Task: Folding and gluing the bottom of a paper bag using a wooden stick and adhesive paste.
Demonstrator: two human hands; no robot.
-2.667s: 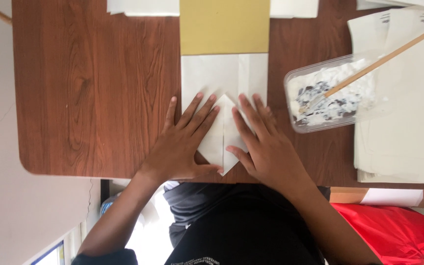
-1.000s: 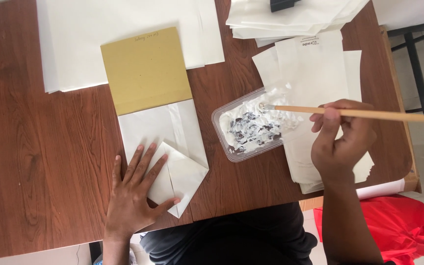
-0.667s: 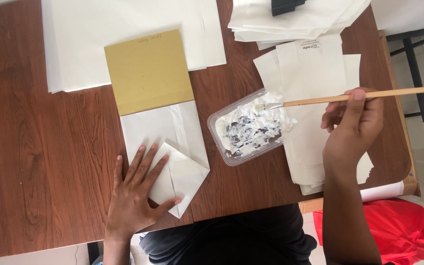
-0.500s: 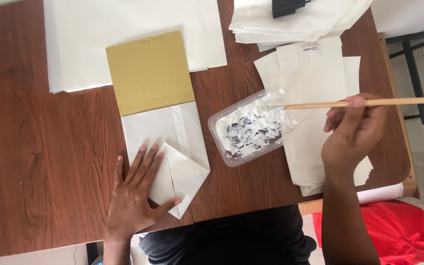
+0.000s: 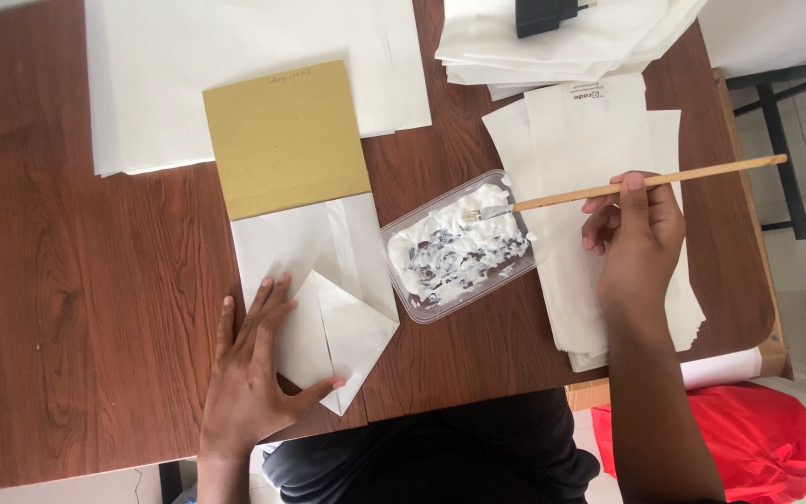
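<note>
Here my left hand (image 5: 252, 373) lies flat, fingers (image 5: 268, 303) spread apart, pressing the folded white paper (image 5: 333, 322) against the brown surface (image 5: 76, 280). My right hand (image 5: 636, 233) has its fingers (image 5: 632, 191) clamped on a wooden brush (image 5: 646, 182), whose tip sits in the clear tray of white paste (image 5: 459, 247), just beside the paper.

One brush (image 5: 646, 182), one tray (image 5: 459, 247), perhaps three paper stacks (image 5: 599, 121).

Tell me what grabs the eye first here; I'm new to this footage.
The right hand holds a long wooden brush, its tip dipped in a clear tray of white paste mid-table. The left hand presses a folded white paper flat, below a mustard-yellow card.
</note>
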